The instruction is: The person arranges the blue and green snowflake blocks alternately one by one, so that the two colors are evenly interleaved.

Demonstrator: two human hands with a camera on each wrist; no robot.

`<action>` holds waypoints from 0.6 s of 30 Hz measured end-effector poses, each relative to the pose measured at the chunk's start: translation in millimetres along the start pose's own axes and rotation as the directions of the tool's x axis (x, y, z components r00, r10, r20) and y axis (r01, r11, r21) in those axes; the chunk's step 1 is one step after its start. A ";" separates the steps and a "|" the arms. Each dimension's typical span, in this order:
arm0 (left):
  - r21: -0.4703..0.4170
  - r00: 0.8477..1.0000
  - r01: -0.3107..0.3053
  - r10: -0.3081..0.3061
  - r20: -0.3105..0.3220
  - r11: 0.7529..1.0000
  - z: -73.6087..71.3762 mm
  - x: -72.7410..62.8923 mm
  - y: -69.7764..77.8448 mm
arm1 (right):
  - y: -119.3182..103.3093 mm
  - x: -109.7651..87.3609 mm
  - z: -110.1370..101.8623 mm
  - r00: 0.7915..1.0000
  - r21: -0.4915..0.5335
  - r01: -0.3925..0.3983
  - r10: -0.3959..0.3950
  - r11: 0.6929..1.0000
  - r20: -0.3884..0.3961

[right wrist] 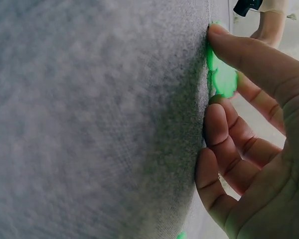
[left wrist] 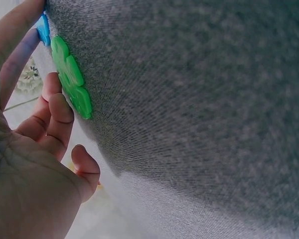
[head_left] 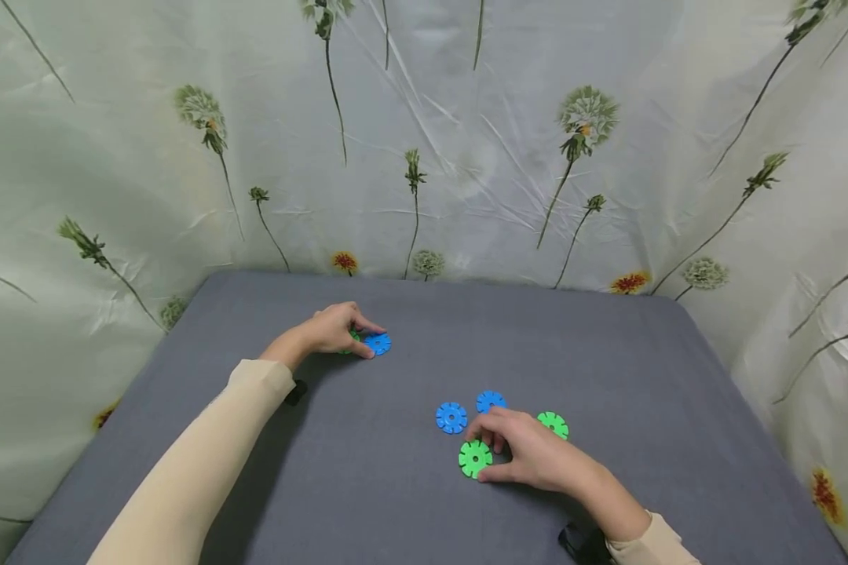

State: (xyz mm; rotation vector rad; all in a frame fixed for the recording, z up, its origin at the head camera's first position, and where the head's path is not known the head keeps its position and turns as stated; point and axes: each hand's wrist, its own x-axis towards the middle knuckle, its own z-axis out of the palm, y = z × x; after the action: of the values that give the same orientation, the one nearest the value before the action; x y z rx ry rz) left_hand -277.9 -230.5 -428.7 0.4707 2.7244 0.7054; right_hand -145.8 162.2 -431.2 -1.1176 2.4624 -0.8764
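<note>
My left hand (head_left: 335, 328) is at the far left of the grey table, with its thumb and index finger at the edges of a notched blue disc (head_left: 378, 344). Under that hand lies a green disc (left wrist: 71, 77), mostly covered in the head view. Nearer the front, my right hand (head_left: 530, 451) pinches a green notched disc (head_left: 476, 459) by its edge between thumb and fingers. In the right wrist view this disc (right wrist: 224, 79) is close to the cloth, its other fingers curled beside it. Two blue discs (head_left: 451, 417) lie just beyond the right hand, one partly hidden by it.
Another green disc (head_left: 553, 424) lies behind the right hand, partly covered by the wrist. The table (head_left: 410, 502) has a grey cloth top. A pale curtain (head_left: 466, 141) printed with dandelions hangs along its back and sides.
</note>
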 end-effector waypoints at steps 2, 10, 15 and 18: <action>-0.008 1.000 0.005 -0.005 -0.004 1.000 -0.9 -0.7 -1.1 | -1.4 0.5 0.9 1.000 0.011 0.002 -0.002 1.000 -0.001; 0.002 1.000 0.007 -0.007 0.009 1.000 -3.0 3.1 -1.5 | -2.3 -0.1 2.1 1.000 0.079 -0.016 0.015 0.997 0.012; -0.011 1.000 0.007 -0.007 0.018 1.000 -2.6 0.1 -0.3 | -3.2 -2.0 1.6 0.999 0.078 -0.032 0.029 0.996 0.036; -0.016 1.000 0.014 -0.014 0.014 1.000 -2.1 -2.9 -0.4 | -4.1 -1.6 0.7 0.998 0.080 -0.044 0.040 0.996 0.049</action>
State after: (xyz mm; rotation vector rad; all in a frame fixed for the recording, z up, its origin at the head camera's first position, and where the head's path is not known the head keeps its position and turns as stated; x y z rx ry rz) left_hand -276.2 -232.8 -426.6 0.4508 2.7046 0.7166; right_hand -142.0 161.0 -429.1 -1.0436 2.3809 -0.9175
